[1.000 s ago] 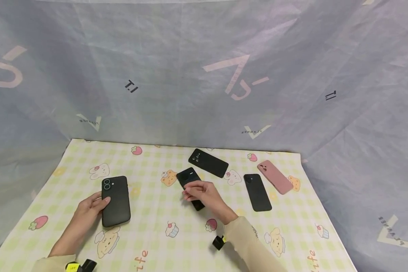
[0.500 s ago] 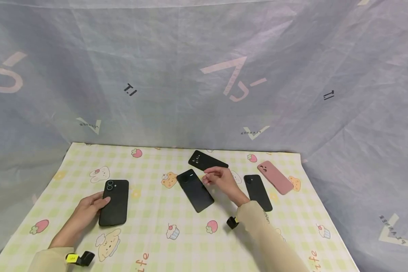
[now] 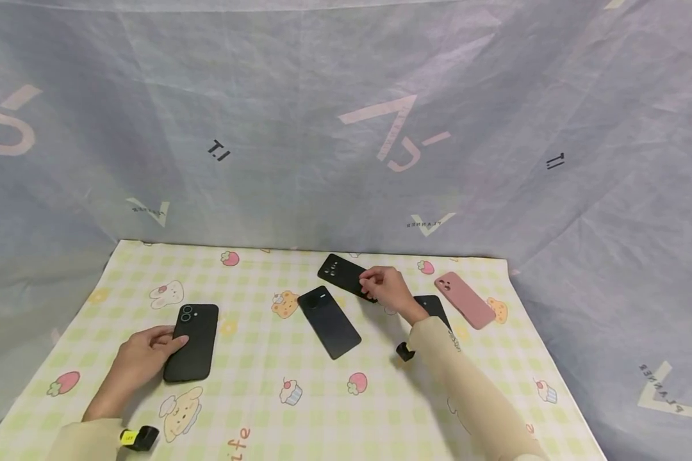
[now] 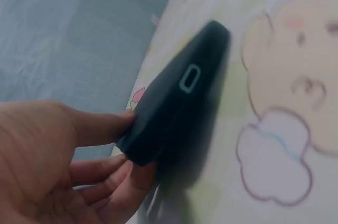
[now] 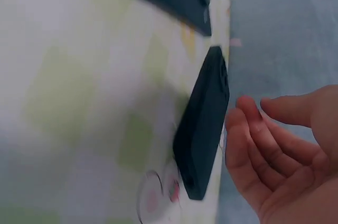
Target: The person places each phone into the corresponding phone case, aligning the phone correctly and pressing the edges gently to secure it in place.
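My left hand point(image 3: 140, 360) holds a black-cased phone point(image 3: 192, 346) by its left side, thumb on the back and fingers beneath. Two ringed camera lenses show at its top corner. The left wrist view shows the port cutout on the end of this phone point(image 4: 191, 78), tilted above the cloth. My right hand point(image 3: 389, 289) hovers at the right end of a black phone case point(image 3: 341, 271) with several camera holes. In the right wrist view its loosely bent fingers point(image 5: 240, 139) are beside the case point(image 5: 203, 123), with nothing between them and the thumb.
A dark phone point(image 3: 330, 323) lies flat mid-table, just in front of the case. Farther right are another black phone case point(image 3: 432, 307), partly behind my right forearm, and a pink case point(image 3: 467, 301). A checked cloth point(image 3: 254, 358) covers the table; grey fabric point(image 3: 265, 160) hangs behind.
My right hand has left the dark phone mid-table, which is now fully visible, and moved right and back to the black case. The left hand's phone has tilted slightly.
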`<state>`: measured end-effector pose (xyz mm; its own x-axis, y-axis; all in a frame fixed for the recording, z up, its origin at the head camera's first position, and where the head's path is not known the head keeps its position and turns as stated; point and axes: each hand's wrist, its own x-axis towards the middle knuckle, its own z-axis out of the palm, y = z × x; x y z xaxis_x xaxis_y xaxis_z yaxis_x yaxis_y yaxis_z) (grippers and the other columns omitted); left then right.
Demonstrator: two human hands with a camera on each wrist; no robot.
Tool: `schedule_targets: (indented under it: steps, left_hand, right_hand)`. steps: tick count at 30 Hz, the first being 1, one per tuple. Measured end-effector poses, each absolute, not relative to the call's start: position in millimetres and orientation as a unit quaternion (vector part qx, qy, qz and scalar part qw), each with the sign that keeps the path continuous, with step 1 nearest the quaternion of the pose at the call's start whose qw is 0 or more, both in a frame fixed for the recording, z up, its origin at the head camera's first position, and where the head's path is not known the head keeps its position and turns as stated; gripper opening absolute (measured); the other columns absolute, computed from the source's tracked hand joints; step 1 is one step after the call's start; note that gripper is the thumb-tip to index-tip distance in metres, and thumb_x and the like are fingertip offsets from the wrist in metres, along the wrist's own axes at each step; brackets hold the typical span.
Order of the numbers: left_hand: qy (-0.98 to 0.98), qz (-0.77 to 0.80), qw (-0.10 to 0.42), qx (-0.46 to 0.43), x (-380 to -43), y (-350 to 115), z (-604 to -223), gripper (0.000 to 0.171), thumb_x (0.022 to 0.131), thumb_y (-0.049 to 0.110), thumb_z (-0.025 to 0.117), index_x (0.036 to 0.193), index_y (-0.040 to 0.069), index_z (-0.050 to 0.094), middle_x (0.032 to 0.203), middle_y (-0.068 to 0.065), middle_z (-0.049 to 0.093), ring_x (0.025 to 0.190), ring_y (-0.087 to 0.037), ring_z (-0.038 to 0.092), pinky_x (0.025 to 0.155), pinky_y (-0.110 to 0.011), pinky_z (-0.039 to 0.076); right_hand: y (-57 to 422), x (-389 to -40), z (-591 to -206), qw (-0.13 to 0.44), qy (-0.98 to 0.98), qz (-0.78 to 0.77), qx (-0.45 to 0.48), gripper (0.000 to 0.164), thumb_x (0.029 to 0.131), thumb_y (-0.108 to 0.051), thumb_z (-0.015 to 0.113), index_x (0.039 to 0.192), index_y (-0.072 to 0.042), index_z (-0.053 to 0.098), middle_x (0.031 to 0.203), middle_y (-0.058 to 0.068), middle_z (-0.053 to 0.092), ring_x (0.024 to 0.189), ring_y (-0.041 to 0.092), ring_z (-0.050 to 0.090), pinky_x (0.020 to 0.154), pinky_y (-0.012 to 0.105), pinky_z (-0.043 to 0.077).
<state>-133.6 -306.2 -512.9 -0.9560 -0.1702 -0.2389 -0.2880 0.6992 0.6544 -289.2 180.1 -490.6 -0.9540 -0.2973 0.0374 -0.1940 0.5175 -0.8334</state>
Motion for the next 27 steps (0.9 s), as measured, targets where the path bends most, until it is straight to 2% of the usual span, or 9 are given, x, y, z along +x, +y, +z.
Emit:
schedule_targets:
  steps: [4,9,12,15,18,21,27]
  left_hand:
    - [0.923,0.351,0.074,-0.142,-129,-302,-510,0.080,0.104,0.052,0.068,0.148,-0.012,0.052,0.124,-0.030,0.068,0.111,-0.045,0.067,0.091,-0.060,0.055]
    - [0.930,0.336,0.047,-0.140,-123,-295,-508,0.072,0.103,0.044,0.073,0.142,-0.014,0.056,0.112,-0.026,0.070,0.099,-0.039,0.070,0.084,-0.055,0.057]
    - [0.932,0.331,0.030,-0.145,-122,-290,-508,0.065,0.103,0.038,0.074,0.140,-0.014,0.058,0.109,-0.024,0.072,0.095,-0.036,0.070,0.078,-0.047,0.057]
    - [0.929,0.333,0.021,-0.162,-122,-285,-507,0.060,0.103,0.031,0.073,0.140,-0.014,0.058,0.109,-0.025,0.072,0.095,-0.034,0.069,0.071,-0.037,0.054]
    - [0.924,0.337,0.009,-0.181,-121,-279,-508,0.057,0.103,0.024,0.074,0.141,-0.016,0.058,0.108,-0.026,0.072,0.094,-0.035,0.068,0.064,-0.032,0.052]
    - [0.922,0.335,-0.003,-0.194,-120,-274,-510,0.057,0.102,0.019,0.075,0.141,-0.018,0.057,0.101,-0.023,0.071,0.092,-0.034,0.067,0.062,-0.031,0.050]
    - [0.924,0.325,-0.009,-0.199,-119,-269,-512,0.056,0.103,0.018,0.074,0.142,-0.018,0.056,0.091,-0.014,0.064,0.091,-0.034,0.059,0.067,-0.036,0.045]
  right_hand:
    - [185,-299,-489,0.017,0.905,-0.392,-0.166,0.015,0.103,-0.011,0.074,0.113,-0.001,0.078,0.089,0.007,0.077,0.078,0.023,0.073,0.067,0.030,0.056]
    - [187,-310,-482,0.013,0.926,-0.329,-0.183,0.018,0.101,-0.017,0.078,0.111,-0.002,0.079,0.090,0.008,0.075,0.065,0.013,0.063,0.064,0.030,0.052]
    - [187,-318,-480,0.028,0.935,-0.305,-0.179,0.029,0.100,-0.022,0.079,0.118,0.001,0.077,0.098,0.012,0.074,0.058,0.016,0.064,0.070,0.036,0.058]
    - [186,-325,-481,0.034,0.942,-0.282,-0.180,0.037,0.100,-0.026,0.080,0.123,0.003,0.075,0.106,0.014,0.074,0.070,0.022,0.070,0.083,0.043,0.060]
    - [184,-332,-483,0.037,0.948,-0.258,-0.184,0.040,0.099,-0.028,0.081,0.122,0.004,0.074,0.109,0.016,0.074,0.090,0.026,0.070,0.090,0.046,0.059]
    - [182,-335,-483,0.051,0.950,-0.247,-0.184,0.041,0.099,-0.029,0.081,0.121,0.004,0.074,0.109,0.016,0.074,0.095,0.029,0.070,0.091,0.047,0.059]
    - [178,-340,-484,0.073,0.951,-0.242,-0.178,0.047,0.097,-0.033,0.083,0.122,0.005,0.073,0.105,0.016,0.074,0.091,0.028,0.070,0.090,0.047,0.060]
